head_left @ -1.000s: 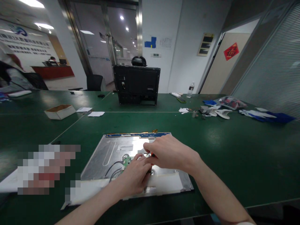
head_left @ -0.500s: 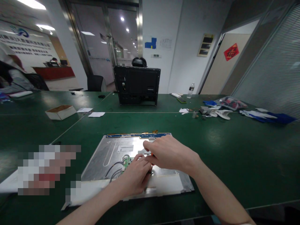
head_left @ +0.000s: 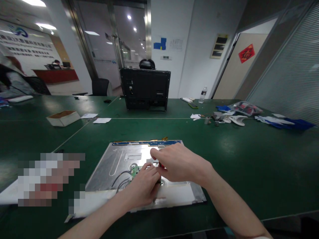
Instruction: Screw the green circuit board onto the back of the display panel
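A silvery display panel lies flat, back side up, on the green table, with a blue circuit strip along its far edge. My right hand is closed around a screwdriver with a red handle, mostly hidden by the fingers. Just left of it, my left hand rests low over the panel, its fingers bent together near the tool; what they pinch is hidden. From under the left fingers a small green circuit board shows, with dark cables looping off its left side.
Beyond the panel stands a black monitor, its back facing me. An open cardboard box and papers are at left. A water bottle, white gloves and plastic bags lie at far right. A pixelated patch covers the near left.
My right hand has turned slightly about the screwdriver, and its index finger has shifted a little left. The left hand keeps its place on the panel.
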Action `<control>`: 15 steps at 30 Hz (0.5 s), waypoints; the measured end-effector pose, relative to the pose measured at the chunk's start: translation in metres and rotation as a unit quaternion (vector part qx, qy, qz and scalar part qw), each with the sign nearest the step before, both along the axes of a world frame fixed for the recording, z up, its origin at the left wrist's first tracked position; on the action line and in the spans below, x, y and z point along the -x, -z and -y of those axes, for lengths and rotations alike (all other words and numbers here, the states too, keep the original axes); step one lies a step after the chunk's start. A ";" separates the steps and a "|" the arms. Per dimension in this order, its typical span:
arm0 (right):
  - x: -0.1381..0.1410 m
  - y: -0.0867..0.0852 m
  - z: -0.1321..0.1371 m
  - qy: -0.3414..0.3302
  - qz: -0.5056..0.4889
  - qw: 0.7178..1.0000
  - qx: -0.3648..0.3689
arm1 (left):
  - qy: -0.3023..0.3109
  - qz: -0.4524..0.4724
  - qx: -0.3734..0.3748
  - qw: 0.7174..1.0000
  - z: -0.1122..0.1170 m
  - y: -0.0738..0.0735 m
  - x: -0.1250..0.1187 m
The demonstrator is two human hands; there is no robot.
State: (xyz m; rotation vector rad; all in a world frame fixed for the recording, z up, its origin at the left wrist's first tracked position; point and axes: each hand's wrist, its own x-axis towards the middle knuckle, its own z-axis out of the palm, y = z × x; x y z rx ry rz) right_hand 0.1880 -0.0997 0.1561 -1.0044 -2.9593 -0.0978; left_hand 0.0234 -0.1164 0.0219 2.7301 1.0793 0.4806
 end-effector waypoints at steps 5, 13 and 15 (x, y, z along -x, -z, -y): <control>0.000 0.000 0.000 -0.006 -0.002 1.000 0.014 | -0.012 -0.009 -0.007 1.000 0.001 0.000 -0.001; -0.002 -0.001 -0.002 -0.008 0.001 1.000 -0.003 | -0.004 0.011 0.002 1.000 0.000 0.003 -0.001; -0.002 -0.002 -0.002 -0.018 0.000 1.000 -0.002 | -0.001 0.008 -0.004 1.000 -0.001 0.003 -0.001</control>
